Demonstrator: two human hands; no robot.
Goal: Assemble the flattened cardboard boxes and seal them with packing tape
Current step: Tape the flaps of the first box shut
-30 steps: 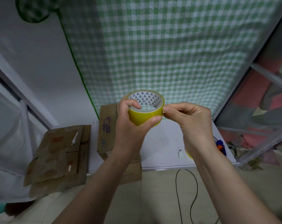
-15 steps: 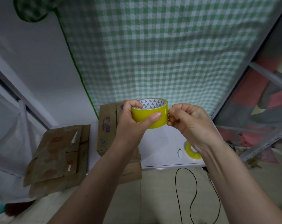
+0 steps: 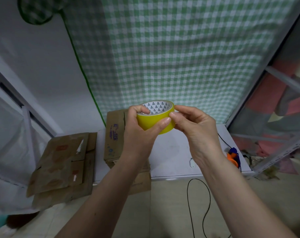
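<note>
Above the near edge of a white table (image 3: pixel 176 152), the yellow tape roll (image 3: pixel 155 120) is held up in the air in both hands, its patterned white core facing up and away. The left hand (image 3: pixel 142 127) grips it, fingers curled into the core and thumb pressed across the yellow outer face. The right hand (image 3: pixel 195 124) pinches at the roll's right edge with thumb and forefinger, the other fingers curled loosely behind.

The hands and forearms cover the middle of the table. A flattened cardboard box (image 3: pixel 114 134) with blue print lies on the table's left part, partly hidden behind the left wrist. Further left, off the table, more flattened cardboard boxes (image 3: pixel 63 164) lie stacked. At the table's right edge sits an orange and blue object (image 3: pixel 233 155), half hidden by the right forearm. A black cable (image 3: pixel 205 212) loops over the floor nearer. A green checked curtain (image 3: pixel 180 57) hangs behind the table.
</note>
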